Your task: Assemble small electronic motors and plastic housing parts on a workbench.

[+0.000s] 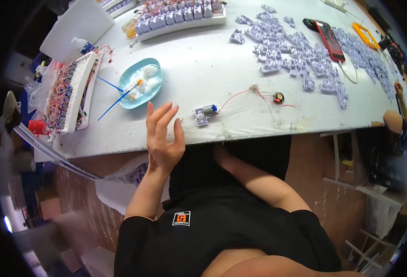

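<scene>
My left hand (163,138) is raised over the table's near edge, fingers apart and holding nothing. To its right lies a small grey plastic housing (202,118) with a blue-ended motor (209,109) attached. Thin red and white wires (233,99) run from the motor to a small round black part (278,97). Beyond my left hand is a light blue dish (158,87) of white paste, with two blue sticks (113,105) leaning on its rim. My right hand (220,156) is low by my lap, below the table edge; its fingers are hidden.
White trays (212,21) of grey parts and wires stand at the back and left (81,94). Loose grey plastic housings (282,51) are heaped at the right, beside a red-framed phone (329,41) and an orange frame (366,35). Another person's arm (392,121) shows at far right.
</scene>
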Demonstrator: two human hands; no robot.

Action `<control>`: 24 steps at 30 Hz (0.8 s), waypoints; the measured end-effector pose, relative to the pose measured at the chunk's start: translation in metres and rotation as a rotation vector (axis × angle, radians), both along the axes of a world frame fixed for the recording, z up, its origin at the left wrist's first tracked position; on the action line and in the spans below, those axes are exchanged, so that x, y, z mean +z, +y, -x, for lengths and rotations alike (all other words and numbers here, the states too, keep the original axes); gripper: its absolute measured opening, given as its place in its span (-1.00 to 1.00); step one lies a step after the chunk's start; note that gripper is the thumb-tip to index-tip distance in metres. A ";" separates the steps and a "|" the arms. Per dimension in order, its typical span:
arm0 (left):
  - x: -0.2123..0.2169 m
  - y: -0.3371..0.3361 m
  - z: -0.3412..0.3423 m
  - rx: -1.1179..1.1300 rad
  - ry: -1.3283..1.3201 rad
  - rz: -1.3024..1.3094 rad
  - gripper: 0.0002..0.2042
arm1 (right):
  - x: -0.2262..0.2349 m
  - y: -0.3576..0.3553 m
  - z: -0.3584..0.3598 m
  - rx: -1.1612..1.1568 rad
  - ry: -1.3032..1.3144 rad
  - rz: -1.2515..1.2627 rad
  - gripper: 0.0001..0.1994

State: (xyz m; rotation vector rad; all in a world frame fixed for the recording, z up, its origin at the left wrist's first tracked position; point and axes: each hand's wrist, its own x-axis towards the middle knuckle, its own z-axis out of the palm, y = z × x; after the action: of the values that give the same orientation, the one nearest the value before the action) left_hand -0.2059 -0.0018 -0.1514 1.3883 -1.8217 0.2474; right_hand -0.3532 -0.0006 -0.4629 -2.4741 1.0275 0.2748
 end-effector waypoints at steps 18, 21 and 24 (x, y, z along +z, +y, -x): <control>0.028 0.022 -0.063 -0.152 0.357 0.046 -0.81 | 0.349 -0.063 0.104 -0.384 -1.029 0.610 -0.75; 0.041 0.013 -0.084 -0.137 0.253 0.156 -0.80 | 0.344 -0.078 0.113 -0.467 -0.881 0.795 -0.76; 0.077 0.009 -0.124 0.136 0.094 0.192 -0.78 | 0.338 -0.080 0.107 -0.434 -0.836 0.864 -0.75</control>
State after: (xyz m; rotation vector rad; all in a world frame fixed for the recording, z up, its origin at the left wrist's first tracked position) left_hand -0.0822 0.0071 -0.0742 1.3654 -1.5856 0.4101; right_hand -0.4601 -0.0806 -0.1247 -2.4524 1.3761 -1.4763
